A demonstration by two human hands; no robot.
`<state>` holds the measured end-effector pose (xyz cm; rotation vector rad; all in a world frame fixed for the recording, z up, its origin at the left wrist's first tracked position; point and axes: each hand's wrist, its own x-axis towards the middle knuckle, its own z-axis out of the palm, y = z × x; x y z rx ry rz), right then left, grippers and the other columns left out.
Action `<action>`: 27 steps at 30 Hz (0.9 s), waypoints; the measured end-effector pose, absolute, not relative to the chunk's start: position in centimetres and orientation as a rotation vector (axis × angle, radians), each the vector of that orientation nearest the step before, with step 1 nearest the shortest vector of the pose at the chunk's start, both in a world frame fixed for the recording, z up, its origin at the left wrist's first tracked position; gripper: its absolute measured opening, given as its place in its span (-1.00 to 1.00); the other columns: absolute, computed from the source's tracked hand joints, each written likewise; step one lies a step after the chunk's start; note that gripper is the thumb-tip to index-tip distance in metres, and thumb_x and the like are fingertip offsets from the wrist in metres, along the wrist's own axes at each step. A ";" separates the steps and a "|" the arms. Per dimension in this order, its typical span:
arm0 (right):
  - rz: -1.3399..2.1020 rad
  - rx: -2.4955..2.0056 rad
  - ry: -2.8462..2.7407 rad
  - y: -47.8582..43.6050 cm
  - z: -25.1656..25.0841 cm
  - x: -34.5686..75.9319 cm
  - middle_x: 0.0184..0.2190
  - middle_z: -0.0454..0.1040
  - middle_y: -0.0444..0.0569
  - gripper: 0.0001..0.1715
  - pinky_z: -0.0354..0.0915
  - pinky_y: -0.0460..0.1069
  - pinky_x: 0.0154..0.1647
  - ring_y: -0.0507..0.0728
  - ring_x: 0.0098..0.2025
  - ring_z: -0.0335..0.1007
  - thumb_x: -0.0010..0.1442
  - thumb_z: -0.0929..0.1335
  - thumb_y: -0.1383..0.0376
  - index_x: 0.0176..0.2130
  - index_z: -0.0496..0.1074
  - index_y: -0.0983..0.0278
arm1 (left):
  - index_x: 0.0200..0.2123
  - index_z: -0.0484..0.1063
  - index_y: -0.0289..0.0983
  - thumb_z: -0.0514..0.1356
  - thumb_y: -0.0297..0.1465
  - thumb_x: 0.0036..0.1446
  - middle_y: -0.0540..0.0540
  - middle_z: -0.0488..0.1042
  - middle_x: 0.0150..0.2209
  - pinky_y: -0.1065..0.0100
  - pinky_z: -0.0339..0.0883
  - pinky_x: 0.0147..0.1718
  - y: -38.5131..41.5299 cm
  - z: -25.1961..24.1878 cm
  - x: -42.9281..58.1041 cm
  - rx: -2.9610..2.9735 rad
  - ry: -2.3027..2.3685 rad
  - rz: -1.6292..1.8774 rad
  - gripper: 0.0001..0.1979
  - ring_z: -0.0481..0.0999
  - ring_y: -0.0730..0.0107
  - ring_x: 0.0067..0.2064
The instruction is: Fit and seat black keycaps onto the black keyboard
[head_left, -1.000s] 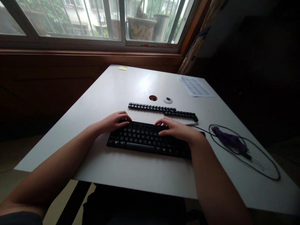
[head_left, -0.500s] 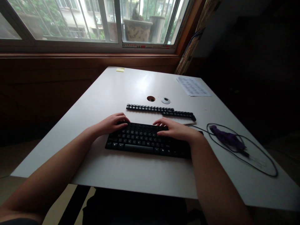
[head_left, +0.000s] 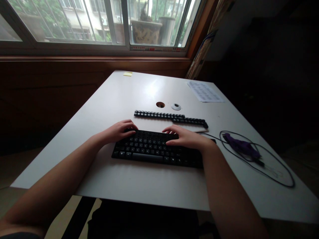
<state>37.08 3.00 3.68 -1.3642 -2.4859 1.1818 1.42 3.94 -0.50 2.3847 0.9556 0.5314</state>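
A black keyboard lies on the white table in front of me. My left hand rests on the keyboard's upper left corner, fingers curved over the keys and holding nothing. My right hand lies across the upper right keys, fingers stretched out flat. Behind the keyboard, a row of loose black keycaps is lined up on the table, apart from both hands.
A thin black cable loops at the right, with a purple object inside the loop. A round hole and a white cap sit mid-table. A printed sheet lies far right, a yellow note at the back edge.
The view shifted slightly between the earliest frame and now. Both hands stay on the keyboard in nearly the same pose.
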 end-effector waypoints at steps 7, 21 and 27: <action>1.151 -1.345 -2.493 3.1 3.4 37.2 0.13 0.39 0.02 -0.39 0.26 0.10 0.22 0.24 0.14 0.34 0.18 0.42 -0.02 0.15 0.37 0.12 | -0.02 0.50 -0.25 0.09 -0.26 0.38 -0.15 0.46 -0.09 0.18 0.43 -0.04 4.1 -0.7 1.3 2.395 0.940 0.553 -0.73 0.49 0.26 -0.08; 1.132 -1.331 -2.478 3.3 3.0 37.5 0.11 0.41 0.01 -0.42 0.27 0.06 0.21 0.18 0.12 0.37 0.20 0.43 0.03 0.15 0.38 0.13 | -0.04 0.50 -0.25 0.09 -0.28 0.38 -0.15 0.46 -0.10 0.20 0.43 -0.05 4.1 -0.7 1.4 2.402 0.916 0.561 -0.74 0.49 0.26 -0.08; 1.133 -1.333 -2.419 3.4 3.2 37.6 0.01 0.52 -0.02 -0.60 0.34 0.03 0.09 0.14 0.02 0.45 0.27 0.38 0.12 0.07 0.44 0.16 | -0.05 0.50 -0.24 0.10 -0.28 0.37 -0.14 0.46 -0.10 0.19 0.43 -0.05 4.1 -0.6 1.4 2.394 0.925 0.563 -0.75 0.49 0.26 -0.08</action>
